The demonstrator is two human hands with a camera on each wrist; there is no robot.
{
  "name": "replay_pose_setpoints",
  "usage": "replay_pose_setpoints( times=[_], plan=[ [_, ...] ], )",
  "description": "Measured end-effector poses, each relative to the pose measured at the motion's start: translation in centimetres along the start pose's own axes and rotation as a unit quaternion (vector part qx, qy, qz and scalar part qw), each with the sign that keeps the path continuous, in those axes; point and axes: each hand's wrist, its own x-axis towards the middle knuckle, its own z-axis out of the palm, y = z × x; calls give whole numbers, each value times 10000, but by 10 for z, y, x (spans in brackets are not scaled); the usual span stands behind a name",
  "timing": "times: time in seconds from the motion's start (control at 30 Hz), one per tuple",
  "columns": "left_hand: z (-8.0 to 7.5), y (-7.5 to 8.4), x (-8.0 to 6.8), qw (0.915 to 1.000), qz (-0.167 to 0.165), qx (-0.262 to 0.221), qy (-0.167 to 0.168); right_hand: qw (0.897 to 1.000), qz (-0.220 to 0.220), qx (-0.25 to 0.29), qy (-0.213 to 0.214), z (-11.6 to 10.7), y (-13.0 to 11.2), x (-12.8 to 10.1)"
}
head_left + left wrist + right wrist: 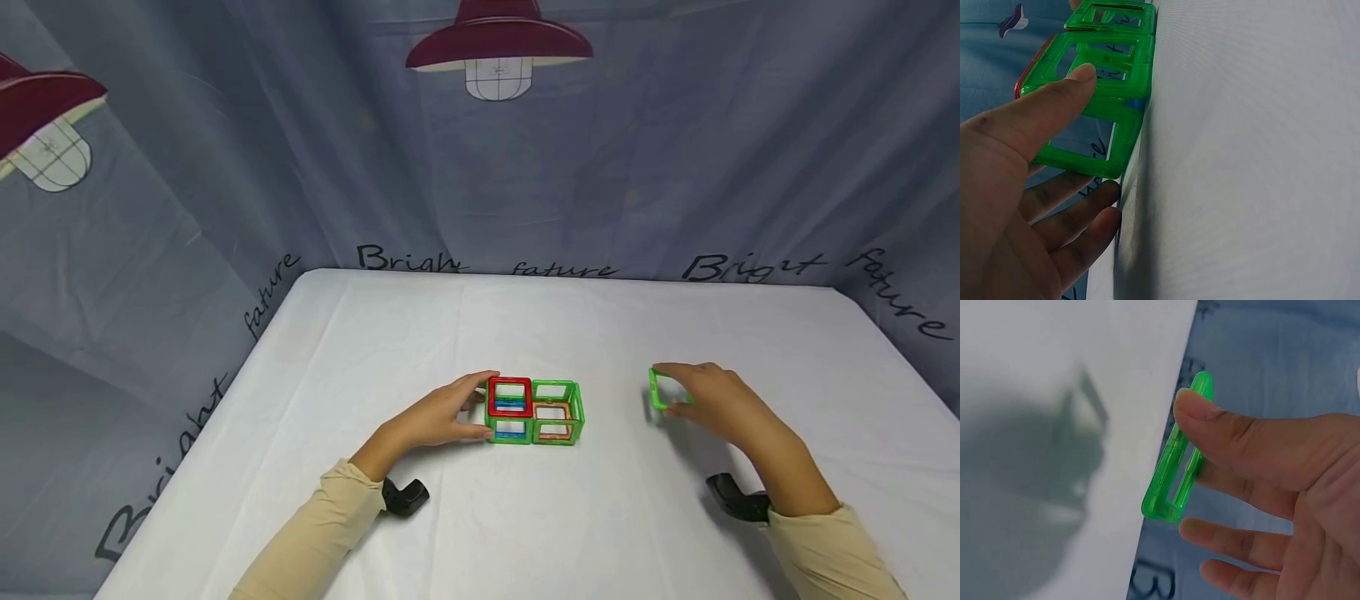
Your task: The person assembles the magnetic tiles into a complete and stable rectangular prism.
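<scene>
Two joined boxes of magnetic tiles (533, 432) stand on the white table, with green square frames as walls. A red square tile (511, 414) lies on top of the left box, and blue shows at its bottom. The right box has an uncovered top and an orange tile (551, 437) at its base. My left hand (442, 412) holds the left box between thumb in front and a finger behind; the other fingers spread beside its left wall. Off to the right, my right hand (716, 402) pinches a single green square tile (1166, 472), held on edge above the table.
White cloth covers the table (420, 333). Behind it hangs a grey-blue curtain (360, 158) with printed lamps and lettering. Black wrist devices (406, 498) sit under both wrists, close to the tabletop.
</scene>
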Motion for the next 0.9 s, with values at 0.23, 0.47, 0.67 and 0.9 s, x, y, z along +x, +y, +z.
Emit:
replay_pose_setpoints(
  times=[0.23,0.47,0.67,0.9],
  plan=[
    [0,-1,1,10000,22,-59,-44,9996,-175,192,95,-5,-33,18],
    [0,-2,3,10000,-21,-48,-77,9980,-467,311,298,-8,-50,26],
    [0,-2,4,9999,36,-34,-87,9956,-682,399,509,-8,-62,27],
    [1,-3,3,9999,-29,-69,-118,9913,-1106,488,527,0,-81,32]
  ],
)
